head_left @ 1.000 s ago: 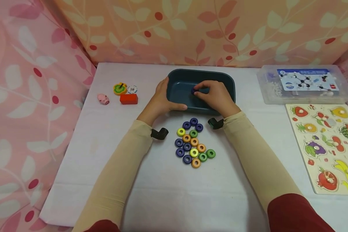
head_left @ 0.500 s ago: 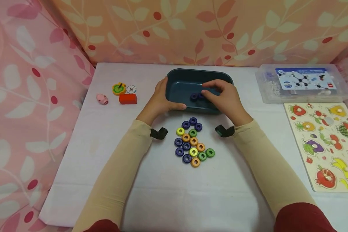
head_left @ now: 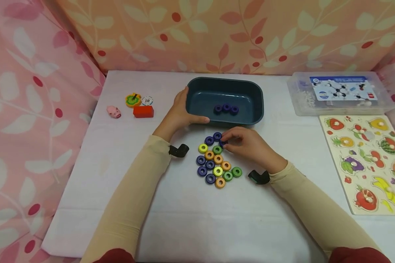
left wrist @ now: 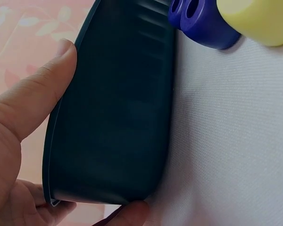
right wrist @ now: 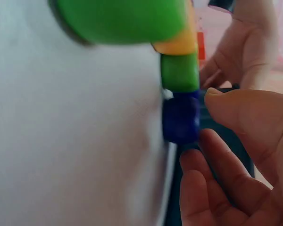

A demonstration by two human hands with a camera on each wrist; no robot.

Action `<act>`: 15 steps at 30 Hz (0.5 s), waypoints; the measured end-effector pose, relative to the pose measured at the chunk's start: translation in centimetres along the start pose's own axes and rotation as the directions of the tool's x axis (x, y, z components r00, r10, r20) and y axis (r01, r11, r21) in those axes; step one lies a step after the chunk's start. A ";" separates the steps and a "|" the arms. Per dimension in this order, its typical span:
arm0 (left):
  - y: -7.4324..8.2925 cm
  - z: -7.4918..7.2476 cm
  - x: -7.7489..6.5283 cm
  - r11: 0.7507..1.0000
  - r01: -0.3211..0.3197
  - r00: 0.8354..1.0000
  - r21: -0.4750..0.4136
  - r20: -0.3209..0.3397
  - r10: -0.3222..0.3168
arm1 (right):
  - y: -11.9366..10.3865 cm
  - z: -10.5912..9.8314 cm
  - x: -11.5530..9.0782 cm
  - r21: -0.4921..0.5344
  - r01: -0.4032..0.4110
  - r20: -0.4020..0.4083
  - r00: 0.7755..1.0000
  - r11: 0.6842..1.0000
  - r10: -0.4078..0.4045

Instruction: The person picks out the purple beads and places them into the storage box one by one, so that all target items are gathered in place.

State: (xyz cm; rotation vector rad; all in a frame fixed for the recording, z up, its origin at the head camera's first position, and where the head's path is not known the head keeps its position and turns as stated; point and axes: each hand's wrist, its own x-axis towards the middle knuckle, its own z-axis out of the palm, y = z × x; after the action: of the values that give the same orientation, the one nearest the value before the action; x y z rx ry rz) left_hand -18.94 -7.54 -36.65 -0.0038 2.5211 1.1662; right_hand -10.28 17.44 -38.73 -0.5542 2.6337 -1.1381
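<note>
My left hand [head_left: 179, 115] grips the left end of a dark teal plastic tub [head_left: 258, 106], its thumb along the near side. In the left wrist view the thumb lies at the rim of the tub [left wrist: 108, 108], with fingertips at its end. Three dark blue ring beads [head_left: 226, 107] lie inside the tub. Just in front of it, my right hand [head_left: 253, 148] has thumb and forefinger spread at a blue ring bead [right wrist: 181, 117] on the table. Loose blue, yellow, green and orange ring beads [head_left: 218, 159] lie grouped beside that hand.
A pink pig figure [head_left: 113, 111], red block [head_left: 143, 111], tree piece [head_left: 133, 99] and round "10" token [head_left: 147, 100] sit at left. On the right are a clear plastic case [head_left: 340, 93] and a fruit puzzle board [head_left: 365, 164]. Patterned cloth [head_left: 197, 36] stands behind the white table [head_left: 191, 226].
My right hand has let go of blue ring beads in the tub and moved out, toward me, to the loose group. Three beads now show inside. My left hand stays on the tub.
</note>
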 end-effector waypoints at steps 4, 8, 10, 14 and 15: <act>-0.1 0.1 0.0 1.000 -0.005 1.000 -0.012 0.007 0.005 | 0.5 0.5 0.3 -0.016 0.015 0.015 1.000 1.000 -0.015; 0.0 0.1 0.0 1.000 -0.004 1.000 -0.013 0.002 0.004 | 0.8 0.7 0.4 -0.043 0.021 0.010 1.000 0.999 -0.021; 0.0 0.0 0.0 1.000 0.000 1.000 -0.008 -0.001 0.000 | 0.7 0.6 0.3 -0.066 0.036 0.014 0.999 0.997 -0.035; 0.1 0.0 0.0 1.000 0.012 1.000 -0.011 0.004 -0.012 | -0.3 -1.0 -0.2 -0.061 0.051 -0.013 0.999 0.997 -0.052; 0.1 0.1 0.0 1.000 0.013 1.000 -0.014 0.005 -0.013 | -0.7 -1.6 -0.2 -0.043 0.049 -0.037 0.998 0.998 -0.050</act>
State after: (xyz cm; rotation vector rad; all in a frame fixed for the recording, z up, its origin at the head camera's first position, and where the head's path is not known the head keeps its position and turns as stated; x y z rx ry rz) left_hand -18.94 -7.45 -36.63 -0.0203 2.5049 1.1772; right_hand -10.44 18.16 -37.14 -0.6153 2.6963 -1.1196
